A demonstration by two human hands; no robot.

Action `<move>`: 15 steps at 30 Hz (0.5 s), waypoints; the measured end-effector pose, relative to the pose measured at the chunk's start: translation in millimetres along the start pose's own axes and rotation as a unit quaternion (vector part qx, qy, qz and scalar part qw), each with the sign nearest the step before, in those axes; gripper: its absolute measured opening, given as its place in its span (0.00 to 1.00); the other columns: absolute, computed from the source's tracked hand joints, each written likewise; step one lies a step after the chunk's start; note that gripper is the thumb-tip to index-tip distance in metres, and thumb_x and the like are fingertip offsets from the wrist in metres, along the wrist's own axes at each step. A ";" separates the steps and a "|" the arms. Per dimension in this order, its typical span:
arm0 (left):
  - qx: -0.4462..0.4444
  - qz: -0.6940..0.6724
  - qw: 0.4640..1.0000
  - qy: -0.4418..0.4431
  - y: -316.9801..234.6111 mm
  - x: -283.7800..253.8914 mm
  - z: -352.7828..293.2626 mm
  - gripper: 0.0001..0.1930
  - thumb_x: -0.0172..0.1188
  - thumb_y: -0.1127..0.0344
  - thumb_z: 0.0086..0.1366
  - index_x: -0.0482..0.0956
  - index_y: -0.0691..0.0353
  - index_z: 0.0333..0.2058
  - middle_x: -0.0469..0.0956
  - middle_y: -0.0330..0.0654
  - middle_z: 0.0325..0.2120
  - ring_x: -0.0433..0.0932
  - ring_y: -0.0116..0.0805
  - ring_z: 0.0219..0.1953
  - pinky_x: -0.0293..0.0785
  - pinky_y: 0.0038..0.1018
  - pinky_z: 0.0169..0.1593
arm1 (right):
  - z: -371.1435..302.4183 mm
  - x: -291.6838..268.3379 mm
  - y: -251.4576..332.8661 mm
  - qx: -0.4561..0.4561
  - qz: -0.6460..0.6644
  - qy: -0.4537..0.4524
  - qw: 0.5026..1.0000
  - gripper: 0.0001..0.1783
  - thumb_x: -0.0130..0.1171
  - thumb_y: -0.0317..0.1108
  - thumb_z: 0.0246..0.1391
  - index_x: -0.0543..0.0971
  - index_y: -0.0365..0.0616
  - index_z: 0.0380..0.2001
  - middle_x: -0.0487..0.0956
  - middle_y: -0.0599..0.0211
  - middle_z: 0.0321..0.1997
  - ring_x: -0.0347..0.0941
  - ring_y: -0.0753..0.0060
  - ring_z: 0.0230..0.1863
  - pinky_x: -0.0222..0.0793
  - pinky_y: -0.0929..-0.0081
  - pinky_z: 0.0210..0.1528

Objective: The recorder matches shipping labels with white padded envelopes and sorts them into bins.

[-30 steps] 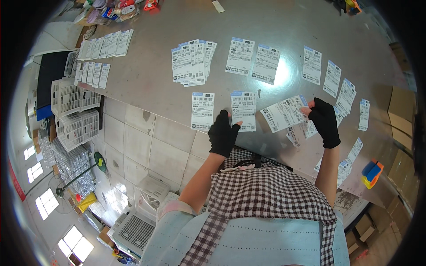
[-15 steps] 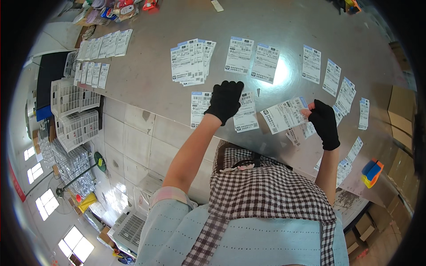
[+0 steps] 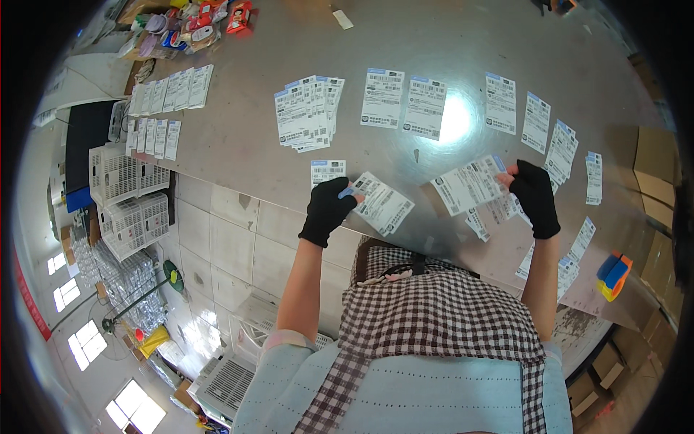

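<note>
Both my hands wear black gloves with bare fingertips. My left hand [image 3: 329, 210] pinches the corner of a white printed label [image 3: 383, 205], lifted at a tilt near the table's front edge. A second label [image 3: 327, 171] lies flat just behind that hand. My right hand [image 3: 533, 199] is closed on the upper right corner of another label [image 3: 466, 186], held slanted over other labels [image 3: 499, 213] that it partly covers. Beyond my hands, two single labels [image 3: 382, 98] lie side by side, with a fanned pile of labels [image 3: 307, 116] to their left.
The grey metal table [image 3: 246, 94] carries rows of labels [image 3: 170, 90] at far left and more labels [image 3: 536, 123] curving down the right. A blue, orange and yellow object [image 3: 613, 276] sits at the right edge. Coloured packets [image 3: 202, 25] lie far left; white crates [image 3: 126, 195] stand beyond the table.
My left hand has gone from lying spread over the labels to pinching one, which is now lifted and turned. My right hand still holds its label, moved only slightly.
</note>
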State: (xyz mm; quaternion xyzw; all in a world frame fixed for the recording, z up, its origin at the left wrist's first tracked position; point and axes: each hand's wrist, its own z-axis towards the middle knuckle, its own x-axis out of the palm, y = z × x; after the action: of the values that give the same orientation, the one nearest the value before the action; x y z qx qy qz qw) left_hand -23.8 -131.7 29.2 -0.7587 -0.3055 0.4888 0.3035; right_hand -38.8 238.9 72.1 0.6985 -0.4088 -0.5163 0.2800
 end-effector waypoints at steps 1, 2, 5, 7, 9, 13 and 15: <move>-0.001 0.000 1.000 -0.004 3.2 -1.0 -3.0 0.14 0.64 0.63 0.45 0.74 0.68 0.26 0.72 0.46 0.16 0.72 0.36 0.19 0.65 0.27 0.26 | 9.6 3.4 3.9 -0.003 0.000 0.002 1.000 0.10 0.60 0.34 0.42 0.76 0.37 0.22 0.71 0.72 0.15 0.64 0.84 0.20 0.59 0.82 0.24; -0.002 -0.019 1.000 -0.004 8.5 -0.7 -5.3 0.14 0.64 0.62 0.45 0.73 0.68 0.24 0.71 0.44 0.15 0.68 0.32 0.18 0.64 0.27 0.25 | 23.1 8.5 9.9 -0.032 0.010 0.018 0.999 0.10 0.61 0.34 0.41 0.76 0.38 0.22 0.71 0.72 0.15 0.65 0.84 0.20 0.60 0.82 0.25; -0.002 0.004 1.000 0.015 11.3 -3.6 -3.5 0.15 0.64 0.62 0.44 0.74 0.68 0.25 0.73 0.46 0.17 0.73 0.37 0.20 0.67 0.28 0.26 | 77.6 26.0 31.2 -0.113 -0.029 0.083 0.990 0.11 0.61 0.36 0.41 0.77 0.38 0.23 0.73 0.70 0.17 0.65 0.83 0.21 0.62 0.80 0.27; 0.010 -0.010 1.000 0.018 8.7 2.4 -1.5 0.16 0.64 0.61 0.44 0.75 0.68 0.26 0.74 0.48 0.19 0.74 0.40 0.22 0.68 0.30 0.27 | 116.8 47.0 50.6 -0.136 -0.032 0.125 0.982 0.12 0.62 0.37 0.40 0.76 0.37 0.22 0.73 0.68 0.18 0.66 0.80 0.23 0.62 0.79 0.29; 0.021 -0.031 0.999 0.008 13.1 11.7 2.3 0.16 0.64 0.60 0.44 0.75 0.67 0.27 0.75 0.49 0.20 0.75 0.42 0.24 0.68 0.31 0.29 | 156.4 64.7 58.3 -0.174 -0.020 0.164 0.971 0.12 0.61 0.37 0.39 0.77 0.39 0.22 0.74 0.66 0.18 0.67 0.78 0.24 0.63 0.78 0.31; 0.028 -0.037 0.998 0.035 12.3 15.0 4.3 0.16 0.65 0.61 0.45 0.75 0.67 0.27 0.74 0.46 0.18 0.73 0.35 0.21 0.68 0.27 0.28 | 197.6 104.3 86.3 -0.173 -0.148 0.208 0.951 0.11 0.59 0.39 0.38 0.77 0.43 0.23 0.75 0.63 0.22 0.69 0.69 0.27 0.64 0.73 0.34; 0.042 -0.057 0.997 0.012 19.1 20.5 2.8 0.16 0.65 0.61 0.45 0.74 0.67 0.27 0.74 0.46 0.19 0.73 0.35 0.22 0.68 0.27 0.28 | 208.1 121.9 90.4 -0.185 -0.205 0.159 0.948 0.12 0.58 0.41 0.38 0.76 0.43 0.21 0.75 0.62 0.24 0.70 0.63 0.28 0.65 0.70 0.35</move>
State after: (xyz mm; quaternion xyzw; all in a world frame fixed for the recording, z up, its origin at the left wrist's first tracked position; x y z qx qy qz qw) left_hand -16.3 -127.7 2.4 -0.7326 -0.3237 0.4740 0.3658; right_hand -245.9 94.5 21.1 0.7763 -0.1045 -0.5115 0.3534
